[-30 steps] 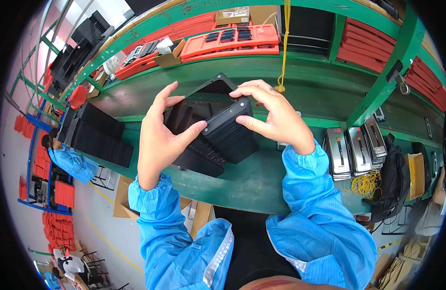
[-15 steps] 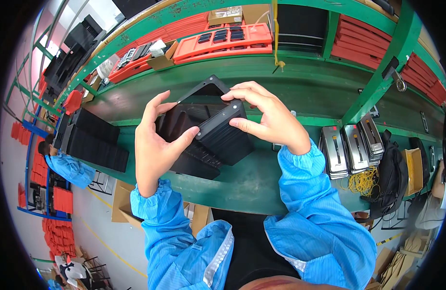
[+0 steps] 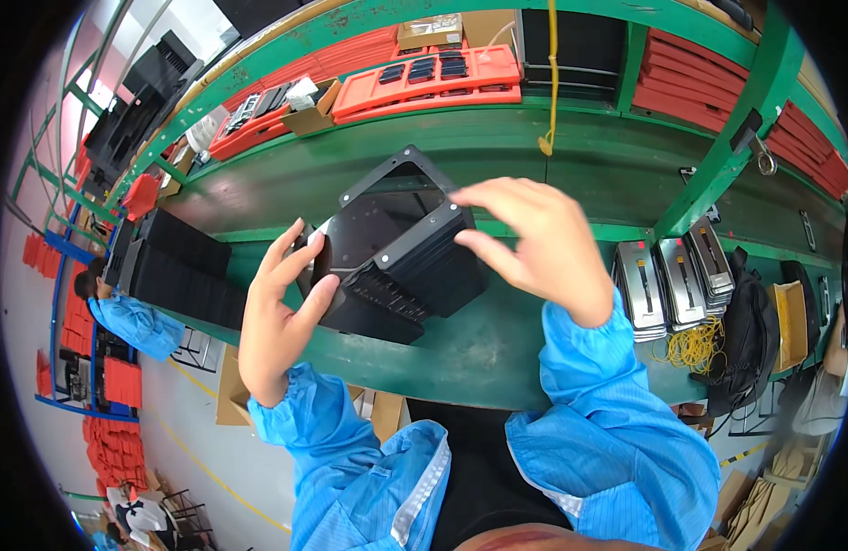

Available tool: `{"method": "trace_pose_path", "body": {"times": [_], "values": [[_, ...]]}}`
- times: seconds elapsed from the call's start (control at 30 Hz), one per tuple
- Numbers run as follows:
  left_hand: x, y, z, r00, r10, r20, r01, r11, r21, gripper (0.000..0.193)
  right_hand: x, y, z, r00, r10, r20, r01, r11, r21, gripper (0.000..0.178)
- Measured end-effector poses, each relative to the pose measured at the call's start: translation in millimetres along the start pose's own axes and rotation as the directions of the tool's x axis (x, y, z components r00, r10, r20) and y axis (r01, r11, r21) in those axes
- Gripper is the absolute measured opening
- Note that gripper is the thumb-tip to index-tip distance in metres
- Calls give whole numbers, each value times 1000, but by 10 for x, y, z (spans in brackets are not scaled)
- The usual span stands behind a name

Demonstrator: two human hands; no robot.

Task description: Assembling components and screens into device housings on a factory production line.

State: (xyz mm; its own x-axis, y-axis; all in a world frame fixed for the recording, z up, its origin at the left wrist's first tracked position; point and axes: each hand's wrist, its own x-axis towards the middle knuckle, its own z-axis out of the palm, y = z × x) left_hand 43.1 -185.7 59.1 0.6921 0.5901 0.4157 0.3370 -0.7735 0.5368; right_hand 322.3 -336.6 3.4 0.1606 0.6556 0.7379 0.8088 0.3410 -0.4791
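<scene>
A black rectangular frame [image 3: 407, 231] with silver screws at its corners lies on top of a stack of black panels [image 3: 433, 275] on the green bench. Its middle is dark and glossy. My left hand [image 3: 281, 317] is at the left end of the stack, thumb and fingers apart around a dark glossy corner; whether it touches is hard to tell. Beside the frame's right corner is my right hand [image 3: 543, 243], blurred by motion, its thumb and forefinger spread and nothing visible between them.
More black panels [image 3: 180, 266] stand stacked on the left. To the right are silver metal plates [image 3: 640, 285], yellow cord [image 3: 692, 349] and a black bag [image 3: 745, 331]. Red trays [image 3: 424, 84] line the shelf behind. A person in a blue sleeve [image 3: 134, 317] is at far left.
My left hand has slid left and down, off the frame's edge. My right hand has drawn back to the right. The frame stays on the stack, with more of its top showing.
</scene>
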Motion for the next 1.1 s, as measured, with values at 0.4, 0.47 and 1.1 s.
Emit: {"method": "trace_pose_path", "body": {"times": [0.4,0.47,1.1], "values": [[-83,-477,140,998,56,11,-48,937,-346,68,-41,-618,-51,935,270,230,-354,668,654,26],[-70,-523,192,993,116,-28,-116,897,-427,73,-76,-733,168,972,-188,140,-10,561,828,28],[-4,-577,443,959,130,-252,-218,907,-359,69,24,-479,849,988,-83,131,-70,519,852,33]]}}
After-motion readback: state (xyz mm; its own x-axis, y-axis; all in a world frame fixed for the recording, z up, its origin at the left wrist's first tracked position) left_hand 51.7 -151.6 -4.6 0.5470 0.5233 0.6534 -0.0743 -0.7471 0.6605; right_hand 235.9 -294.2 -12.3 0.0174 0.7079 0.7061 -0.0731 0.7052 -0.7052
